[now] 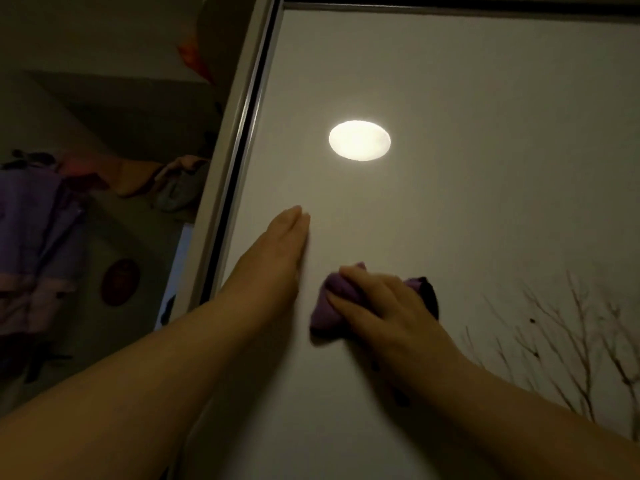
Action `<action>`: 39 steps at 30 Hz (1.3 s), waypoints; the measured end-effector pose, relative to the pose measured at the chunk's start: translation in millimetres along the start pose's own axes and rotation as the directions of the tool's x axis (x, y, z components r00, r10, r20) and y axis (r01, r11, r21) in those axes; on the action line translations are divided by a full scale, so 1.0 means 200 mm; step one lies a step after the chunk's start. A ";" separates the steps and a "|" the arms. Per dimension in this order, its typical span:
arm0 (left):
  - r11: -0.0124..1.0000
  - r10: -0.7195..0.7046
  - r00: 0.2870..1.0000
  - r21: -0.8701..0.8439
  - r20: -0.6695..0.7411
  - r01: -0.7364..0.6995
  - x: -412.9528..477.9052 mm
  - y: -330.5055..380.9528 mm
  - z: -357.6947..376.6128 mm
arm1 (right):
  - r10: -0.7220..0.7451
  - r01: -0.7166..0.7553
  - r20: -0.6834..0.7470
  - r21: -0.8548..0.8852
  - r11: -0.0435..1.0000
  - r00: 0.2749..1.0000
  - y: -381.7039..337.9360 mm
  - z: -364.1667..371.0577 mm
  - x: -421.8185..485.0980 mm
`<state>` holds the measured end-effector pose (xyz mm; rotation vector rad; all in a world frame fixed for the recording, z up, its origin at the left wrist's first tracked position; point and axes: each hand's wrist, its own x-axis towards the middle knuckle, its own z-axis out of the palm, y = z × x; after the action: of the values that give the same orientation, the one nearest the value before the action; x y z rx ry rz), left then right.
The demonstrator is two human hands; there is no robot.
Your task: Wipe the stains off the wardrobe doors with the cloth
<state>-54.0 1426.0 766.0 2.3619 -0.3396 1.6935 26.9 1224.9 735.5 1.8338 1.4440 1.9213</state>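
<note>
Your right hand (379,303) has the purple cloth (327,308) bunched against the wardrobe door (450,98). The fingers (348,301) are curled over the top of it and pressing it to the panel. The cloth sticks out past the fingertips on the left, and a darker corner pokes out behind the knuckles on the right (thumb hidden, can't tell where it sits).

Your left hand (287,244) is flat on the door just left of the cloth, near it but not touching. Its fingers (296,220) are straight and together, pointing up, and it holds nothing.

Both hands are on the lower left part of the panel, close to the dark frame edge (242,133). A bright oval light reflection (359,140) sits above them. A bare-branch print (571,341) is lower right, well apart from the cloth, with a small dark speck (532,320) in it; can't tell if that's a stain or part of the print.

Left of the frame there are hanging clothes (31,220), dim and blurry.
</note>
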 end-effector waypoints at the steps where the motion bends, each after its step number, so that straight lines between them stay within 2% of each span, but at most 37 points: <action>1: 1.000 0.024 1.000 -0.008 0.018 -0.024 -0.03 -0.02 0.01 | 0.004 -0.005 0.017 0.034 0.999 1.000 0.00 -0.02 -0.04; 3: 0.995 0.024 0.998 -0.101 0.063 -0.018 -0.07 -0.04 0.00 | 0.091 -0.092 -0.032 -0.039 0.995 0.995 0.06 -0.08 -0.02; 5: 0.992 0.012 0.996 -0.130 0.085 -0.001 -0.09 -0.07 -0.02 | 0.382 -0.385 -0.147 0.008 0.923 0.913 0.21 -0.12 0.13; 6: 0.991 0.002 0.996 -0.134 0.088 0.009 -0.11 -0.08 -0.02 | 0.465 -0.469 -0.195 0.028 0.883 0.863 0.29 -0.12 0.22; 8: 0.998 0.005 0.995 -0.068 0.104 0.002 -0.14 -0.10 -0.01 | 0.527 -0.529 -0.268 0.071 0.846 0.807 0.37 -0.08 0.43; 11: 0.999 -0.012 0.993 -0.031 0.122 0.016 -0.15 -0.11 -0.01 | 0.489 -0.498 -0.281 0.043 0.866 0.826 0.28 0.06 0.64; 13: 0.999 0.005 0.994 -0.043 0.107 0.000 -0.16 -0.12 -0.01 | 0.347 -0.363 -0.217 -0.035 0.931 0.912 0.13 0.10 0.63; 15: 0.998 0.046 0.996 -0.055 0.080 -0.041 -0.17 -0.15 0.00 | 0.234 -0.227 -0.115 0.072 0.971 0.965 0.04 0.10 0.53; 17: 0.996 0.075 0.993 -0.060 0.087 -0.070 -0.17 -0.17 -0.01 | 0.287 -0.275 -0.061 0.159 0.948 0.956 0.06 0.04 0.48; 18: 0.995 0.080 0.993 -0.060 0.089 -0.074 -0.16 -0.17 -0.03 | 0.367 -0.349 -0.097 0.163 0.923 0.925 0.12 0.03 0.49; 20: 0.997 0.051 0.994 -0.056 0.096 -0.045 -0.16 -0.18 -0.05 | 0.540 -0.481 -0.187 0.287 0.829 0.820 0.23 -0.02 0.59; 21: 0.996 0.086 0.995 -0.042 0.053 -0.084 -0.15 -0.19 -0.04 | 0.668 -0.544 -0.182 0.447 0.710 0.722 0.28 -0.05 0.69; 22: 0.987 0.155 0.987 0.039 0.030 -0.156 -0.15 -0.21 -0.03 | 0.753 -0.565 -0.188 0.555 0.611 0.630 0.33 -0.07 0.80; 23: 0.982 0.164 0.985 0.082 0.059 -0.168 -0.14 -0.21 -0.03 | 0.791 -0.550 -0.199 0.621 0.559 0.579 0.38 -0.08 0.90; 24: 0.975 0.191 0.981 0.107 0.036 -0.194 -0.14 -0.22 -0.01 | 0.803 -0.527 -0.208 0.658 0.538 0.559 0.42 -0.07 1.02; 28: 0.962 0.241 0.971 0.134 0.002 -0.239 -0.09 -0.23 0.04 | 0.794 -0.508 -0.206 0.671 0.540 0.571 0.50 0.00 1.39; 31: 0.961 0.243 0.970 0.129 0.018 -0.243 -0.07 -0.24 0.06 | 0.773 -0.510 -0.159 0.667 0.542 0.614 0.51 0.04 1.50; 32: 0.960 0.240 0.970 0.136 0.041 -0.243 -0.07 -0.25 0.04 | 0.764 -0.503 -0.145 0.673 0.542 0.629 0.50 0.05 1.50; 34: 0.968 0.198 0.980 0.156 -0.005 -0.195 -0.05 -0.26 0.05 | 0.726 -0.476 -0.112 0.686 0.551 0.679 0.44 0.06 1.44; 36: 0.977 0.190 0.978 0.117 -0.082 -0.180 -0.01 -0.26 0.04 | 0.660 -0.463 -0.073 0.655 0.597 0.748 0.36 0.07 1.35; 39: 0.987 0.157 0.980 -0.008 -0.121 -0.159 0.04 -0.24 -0.02 | 0.632 -0.486 -0.019 0.620 0.616 0.775 0.23 0.11 1.15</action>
<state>-40.5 1471.8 773.1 2.2612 -0.5309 1.8845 7.8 1361.5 925.8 2.7012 1.8640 2.1788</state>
